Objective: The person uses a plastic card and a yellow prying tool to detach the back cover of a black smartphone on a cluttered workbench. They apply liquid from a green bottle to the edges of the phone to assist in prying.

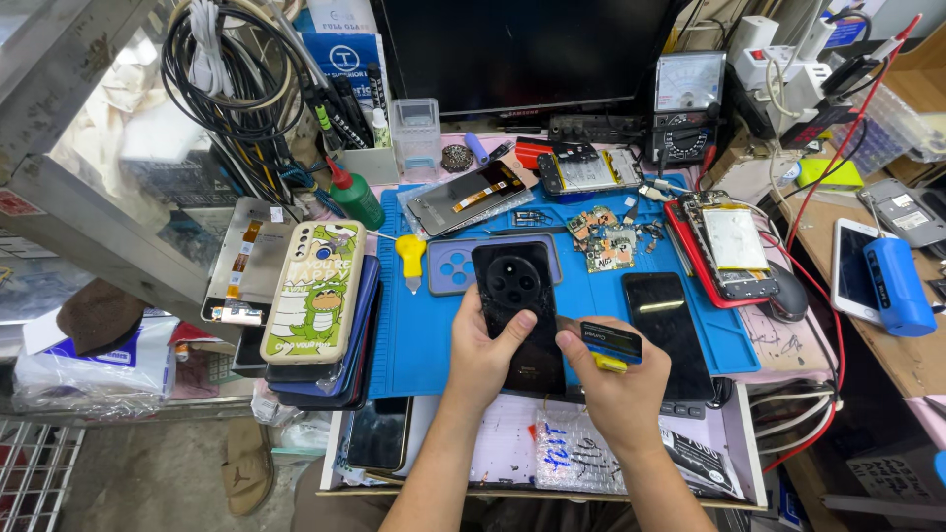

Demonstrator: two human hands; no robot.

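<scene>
Cluttered repair worktop (769, 374), seen from above. A dark flat monitor (522, 49) stands at its far edge. A blue rubber work mat (414, 335) covers the middle of the worktop.

Left of the mat: a stack of phones and cases, topped by a cream phone case with green cartoon crocodiles (313, 291). Behind it a green squeeze bottle with red nozzle (353, 197), and a bundle of black and white cables (232, 69) hanging above.

On the mat, far side: a loose phone display panel with orange flex cable (463, 195), an opened phone showing its circuit board (589, 170), and small green circuit board fragments (603, 241). A blue-grey phone case with camera cut-out (451, 266) lies just behind the held phone; a yellow-handled pry tool (410, 258) lies beside that case. An opened red-framed phone with exposed battery (727, 246) sits at the right edge of the mat. A black phone, screen dark (665, 330), lies on the mat near the right hand.

Held object: black smartphone with round camera module (520, 305), back side up, over the near edge of the mat at centre. Left hand (481, 360) is closed around its left edge, thumb pressed on the back cover. Right hand (616, 394) pinches a small blue and yellow flat tool (609, 345), whose thin end touches the phone's right edge.
</scene>
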